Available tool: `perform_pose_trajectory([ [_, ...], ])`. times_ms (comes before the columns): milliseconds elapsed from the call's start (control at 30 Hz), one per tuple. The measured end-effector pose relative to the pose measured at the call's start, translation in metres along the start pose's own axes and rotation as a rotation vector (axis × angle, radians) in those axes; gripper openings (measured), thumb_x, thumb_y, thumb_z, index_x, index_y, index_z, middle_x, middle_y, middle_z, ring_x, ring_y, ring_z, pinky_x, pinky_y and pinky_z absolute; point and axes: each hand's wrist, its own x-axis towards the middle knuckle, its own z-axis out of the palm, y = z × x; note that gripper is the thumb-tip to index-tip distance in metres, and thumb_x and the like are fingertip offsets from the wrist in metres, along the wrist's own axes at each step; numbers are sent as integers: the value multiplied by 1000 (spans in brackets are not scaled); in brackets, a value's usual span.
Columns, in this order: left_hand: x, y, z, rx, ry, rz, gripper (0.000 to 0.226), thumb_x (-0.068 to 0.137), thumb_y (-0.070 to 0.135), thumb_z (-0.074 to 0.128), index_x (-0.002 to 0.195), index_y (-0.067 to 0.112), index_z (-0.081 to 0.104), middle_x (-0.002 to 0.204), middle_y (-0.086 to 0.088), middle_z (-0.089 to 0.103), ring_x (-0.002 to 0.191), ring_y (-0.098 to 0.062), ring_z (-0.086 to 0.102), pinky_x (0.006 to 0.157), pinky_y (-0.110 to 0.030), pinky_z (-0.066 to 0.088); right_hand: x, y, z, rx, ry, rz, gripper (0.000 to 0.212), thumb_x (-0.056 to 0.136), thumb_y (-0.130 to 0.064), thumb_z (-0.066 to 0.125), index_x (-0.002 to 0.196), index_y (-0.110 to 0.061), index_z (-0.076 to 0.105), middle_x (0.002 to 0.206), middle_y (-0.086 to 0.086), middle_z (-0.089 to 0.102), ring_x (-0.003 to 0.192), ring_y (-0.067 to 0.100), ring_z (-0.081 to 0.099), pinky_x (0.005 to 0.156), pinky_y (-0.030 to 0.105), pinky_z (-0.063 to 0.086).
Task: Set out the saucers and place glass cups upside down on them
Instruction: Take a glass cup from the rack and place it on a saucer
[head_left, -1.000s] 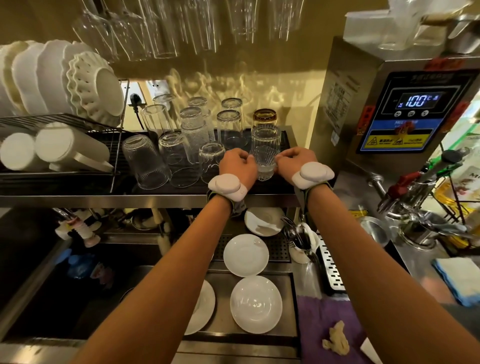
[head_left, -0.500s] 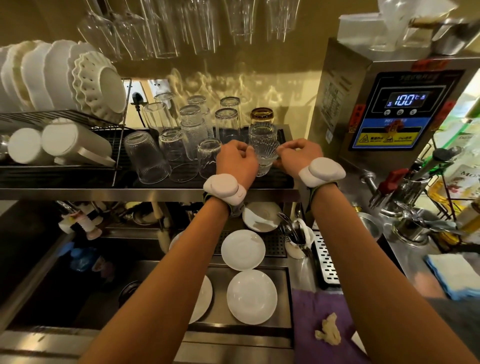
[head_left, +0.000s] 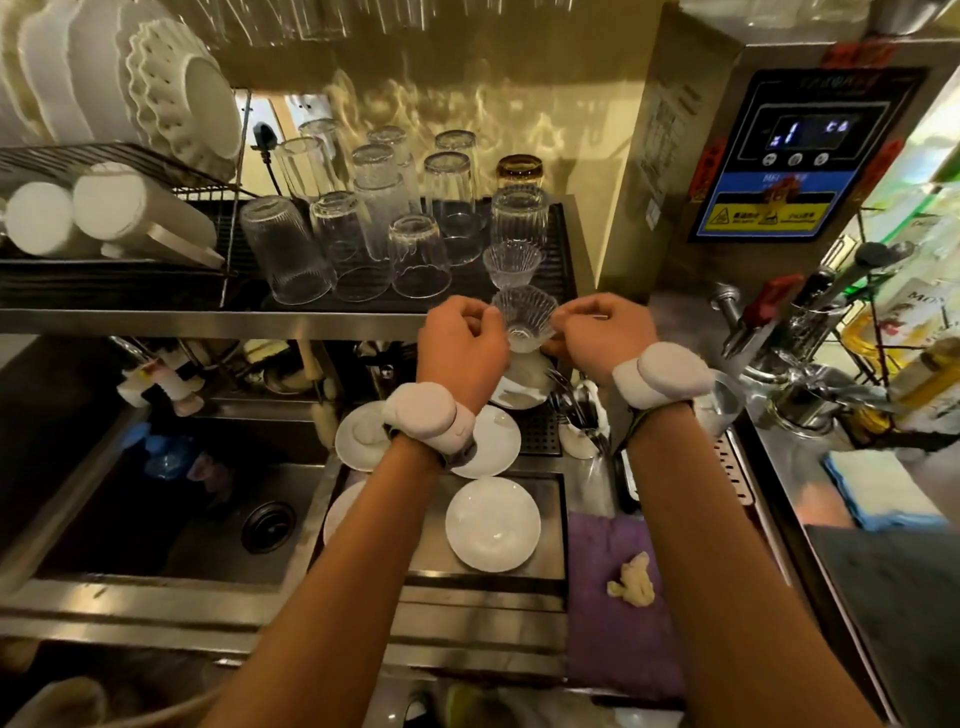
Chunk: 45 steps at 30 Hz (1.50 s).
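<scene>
A small fluted glass cup hangs just in front of the shelf edge, wide end up. My left hand and my right hand pinch it from either side. A second fluted cup stays on the shelf mat below a taller ribbed glass. Under my hands, white saucers lie on the steel drain tray: one at the front, one behind it, one to the left. A further saucer is partly hidden by my left forearm.
Several upturned glasses crowd the shelf. A dish rack with white plates stands at the left and a hot water machine at the right. A sink lies lower left, a purple cloth beside the tray, and a cutlery holder behind it.
Both hands have drawn back from the shelf towards me, bringing one small fluted cup with them. Another fluted cup now shows on the shelf where they were.
</scene>
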Motion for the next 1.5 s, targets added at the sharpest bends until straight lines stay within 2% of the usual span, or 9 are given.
perform_pose_trajectory([
  [167,-28,-34,6,-5,-11,-80,15,95,24,55,98,12,65,69,-3,70,59,-20,69,66,-39,62,-19,44,7,-13,29,36,8,75,-20,67,70,-25,69,63,-6,73,71,23,78,78,49,64],
  [333,-51,-76,10,11,-71,-163,15,97,28,55,97,14,61,70,-2,67,54,-13,64,44,-13,46,-27,93,21,-46,-6,112,5,81,-18,67,81,-20,72,88,7,76,89,33,75,87,51,61],
  [533,-70,-131,12,26,-198,-297,15,97,25,56,100,11,59,72,-12,69,51,-14,64,44,-16,45,-37,141,36,-176,-48,212,13,84,-12,64,76,-22,64,97,15,76,97,36,72,92,49,58],
  [667,-76,-160,18,95,-223,-351,19,95,26,59,105,10,63,90,-14,72,75,-28,71,70,-35,56,-33,171,48,-271,-111,240,12,87,-7,62,87,-1,72,102,23,75,100,38,71,93,48,58],
  [800,-78,-182,24,199,-250,-392,22,94,28,59,107,11,66,102,-12,73,86,-25,68,82,-32,56,-30,195,59,-222,-135,369,22,89,-8,60,109,-5,69,114,22,72,110,38,68,99,47,55],
  [867,-79,-193,27,212,-265,-433,24,94,27,57,111,12,66,107,-14,73,94,-33,70,87,-40,58,-32,204,65,-215,-126,389,22,91,-7,58,109,-4,69,115,23,71,111,39,67,99,47,55],
  [1000,-83,-211,33,277,-281,-448,30,94,21,54,122,14,62,113,-15,73,98,-35,70,89,-41,57,-36,214,74,-314,-86,397,18,93,-14,57,99,-6,72,116,21,73,113,37,67,100,44,54],
  [1267,-87,-235,39,268,-380,-524,38,93,18,56,131,13,55,129,-9,64,116,-28,62,102,-35,50,-36,229,78,-407,-136,412,28,96,-16,54,112,1,69,124,17,70,120,31,63,101,31,48],
  [1500,-90,-250,41,162,-418,-556,43,86,-5,50,128,4,53,124,-19,64,106,-33,68,95,-44,56,-33,240,80,-366,-160,457,29,96,-19,57,118,-4,68,127,14,69,119,31,63,98,30,48],
])
